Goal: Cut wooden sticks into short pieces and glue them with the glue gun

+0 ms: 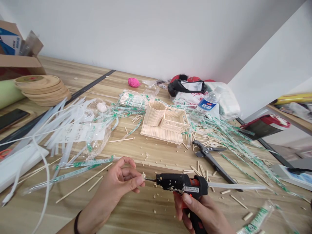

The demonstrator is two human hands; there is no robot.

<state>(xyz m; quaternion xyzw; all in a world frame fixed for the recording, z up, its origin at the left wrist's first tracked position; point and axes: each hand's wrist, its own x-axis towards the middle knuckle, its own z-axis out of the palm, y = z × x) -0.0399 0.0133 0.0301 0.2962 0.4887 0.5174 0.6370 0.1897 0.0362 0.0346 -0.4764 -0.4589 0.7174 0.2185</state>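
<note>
My right hand [204,208] is wrapped round the handle of a black and red hot glue gun [174,181], whose nozzle points left. A long translucent glue stick [239,186] sticks out of its back end. Between thumb and fingertips, my left hand [123,182] pinches a tiny cluster of pale wooden bits [143,175] right at the nozzle tip. Whether the nozzle touches it, I cannot tell. Beyond the hands sits a model made of wooden sticks: a round cup [155,113] and a rectangular railed frame [174,121] on a stick base [158,135].
Black cutters [214,161] lie right of the model. Small wood bits, sticks and plastic wrappers [234,148] litter the table [126,208]. A water bottle [204,105] stands behind. At left are glue sticks [70,126], a white cable [47,169], a phone [12,118] and a wooden-coloured roll [42,91].
</note>
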